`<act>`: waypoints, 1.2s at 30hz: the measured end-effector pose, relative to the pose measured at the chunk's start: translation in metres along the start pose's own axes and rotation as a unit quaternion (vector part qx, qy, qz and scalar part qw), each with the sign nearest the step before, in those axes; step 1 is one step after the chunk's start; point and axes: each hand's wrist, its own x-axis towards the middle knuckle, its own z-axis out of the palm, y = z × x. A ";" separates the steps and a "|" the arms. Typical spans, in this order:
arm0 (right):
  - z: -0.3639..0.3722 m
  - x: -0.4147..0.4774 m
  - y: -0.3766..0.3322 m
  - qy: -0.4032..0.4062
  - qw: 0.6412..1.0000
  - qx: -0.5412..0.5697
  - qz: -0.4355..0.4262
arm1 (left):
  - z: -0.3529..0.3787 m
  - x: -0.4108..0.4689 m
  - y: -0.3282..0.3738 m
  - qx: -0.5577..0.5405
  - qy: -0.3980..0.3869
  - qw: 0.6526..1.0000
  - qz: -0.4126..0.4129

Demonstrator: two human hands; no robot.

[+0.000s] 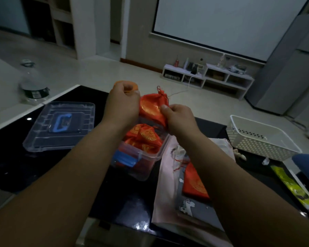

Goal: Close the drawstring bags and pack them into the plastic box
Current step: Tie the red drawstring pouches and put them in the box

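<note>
Two hands hold a red bag (152,108) up in the air, just over the far end of the plastic box (144,169). The left hand (122,104) has its fingers curled round the left side of the bag. The right hand (179,117) pinches the right side of the bag with its thumb and fingers. The top of the bag is bunched up tight, and thin red strings (160,90) stick out of it

The plastic box is see-through and has a blue clip (126,159). It sits near the middle of the black table (11,157). More red bags with gold patterns (144,138) lie inside it. The box lid (41,138), with a blue handle, lies flat on the table to the left of the box, near the far left edge

Just to the right of the box, a pink bag (165,184) lies flat and reaches toward the near edge. On top of it lie a flat red bag (194,186) and a grey bag (191,207) with a white animal on it. A white basket (262,139) sits at the far right corner. A yellow-green packet (292,186) lies by the right edge. A clear bottle (32,82) stands on the pale top past the table's left edge. Something orange (128,84) peeks out behind the left hand, and I cannot tell what it is
</note>
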 end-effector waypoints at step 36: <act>-0.135 -0.084 0.133 -0.050 0.958 -0.214 0.183 | 0.143 -0.107 -0.069 0.454 -0.367 0.810 0.064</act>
